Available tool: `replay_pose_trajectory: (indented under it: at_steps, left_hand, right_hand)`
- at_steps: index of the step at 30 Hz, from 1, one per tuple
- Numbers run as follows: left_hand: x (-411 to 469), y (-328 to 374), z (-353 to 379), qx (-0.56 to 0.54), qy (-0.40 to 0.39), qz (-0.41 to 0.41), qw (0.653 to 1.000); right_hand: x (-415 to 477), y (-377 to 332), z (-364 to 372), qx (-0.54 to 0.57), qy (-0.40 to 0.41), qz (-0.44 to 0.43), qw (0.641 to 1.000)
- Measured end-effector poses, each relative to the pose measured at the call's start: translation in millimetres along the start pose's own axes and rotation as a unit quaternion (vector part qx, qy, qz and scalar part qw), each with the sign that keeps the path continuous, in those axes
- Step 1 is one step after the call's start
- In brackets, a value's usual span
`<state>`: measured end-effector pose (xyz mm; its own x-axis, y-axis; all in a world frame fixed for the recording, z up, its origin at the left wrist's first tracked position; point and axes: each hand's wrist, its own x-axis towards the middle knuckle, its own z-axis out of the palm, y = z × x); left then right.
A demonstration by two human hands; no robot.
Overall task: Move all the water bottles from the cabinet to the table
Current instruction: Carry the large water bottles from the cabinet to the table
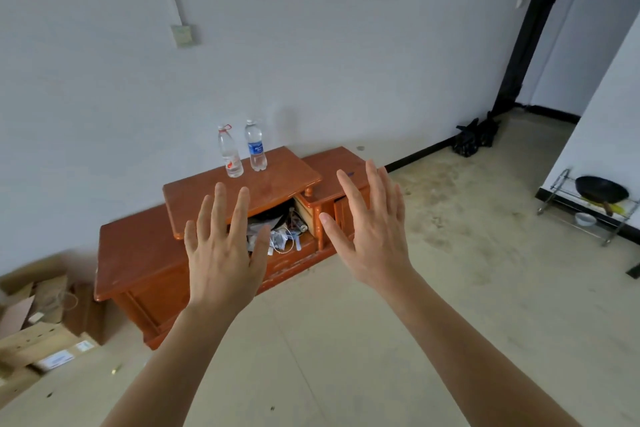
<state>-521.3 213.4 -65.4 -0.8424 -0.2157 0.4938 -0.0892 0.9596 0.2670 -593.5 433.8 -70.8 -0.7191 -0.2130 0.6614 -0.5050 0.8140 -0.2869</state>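
Both hands are up in front of the person, left hand (221,253) and right hand (370,236), fingers spread wide, nothing in either; I'd say a ready pose before reaching. Beyond them, two water bottles stand upright on the raised top of the orange wooden cabinet (138,253) by the wall: the red-label bottle (230,152) just beside the blue-label bottle (256,147), both well apart from the hands. Below, the open compartment (306,217) is stuffed with cables and crumpled bags; whether a bottle hides there, I cannot tell. No table in sight.
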Motion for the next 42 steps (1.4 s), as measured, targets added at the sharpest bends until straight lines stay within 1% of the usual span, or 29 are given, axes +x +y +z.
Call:
replay_pose_trajectory:
  at_steps: [7,9,13,16,20,25,28,30,34,39,42]
  left_hand:
    - [134,-36,102,0.006,-0.015,-0.012,1.0]
    - [194,-46,137,0.021,-0.022,-0.015,0.999]
    - [302,-60,185,0.047,-0.026,-0.027,0.998]
    - [372,-79,213,0.062,-0.023,-0.05,0.997]
    - [441,-118,242,0.071,-0.023,-0.088,0.993]
    - [508,-182,285,0.075,-0.034,-0.128,0.988]
    - [554,-231,322,0.07,-0.048,-0.133,0.987]
    - [583,-263,349,0.067,-0.076,-0.138,0.985]
    - [642,-329,396,0.064,-0.154,-0.151,0.974]
    - [709,-382,433,0.05,-0.19,-0.178,0.964]
    - [729,-402,457,0.056,-0.204,-0.181,0.961]
  right_hand:
    - [116,58,135,0.01,-0.013,-0.002,1.0]
    - [163,82,181,0.013,-0.023,-0.002,1.0]
    - [255,119,249,0.006,-0.045,0.008,0.999]
    - [331,135,298,0.007,-0.068,-0.015,0.998]
    - [409,137,365,0.012,-0.109,-0.034,0.993]
    - [474,130,454,0.005,-0.148,-0.071,0.986]
    - [510,123,517,0.002,-0.161,-0.056,0.985]
    - [533,119,559,-0.008,-0.171,-0.053,0.984]
    - [577,109,638,-0.017,-0.245,-0.023,0.969]
    - [613,108,708,-0.008,-0.32,-0.012,0.947]
    - [632,105,744,0.011,-0.352,-0.022,0.936]
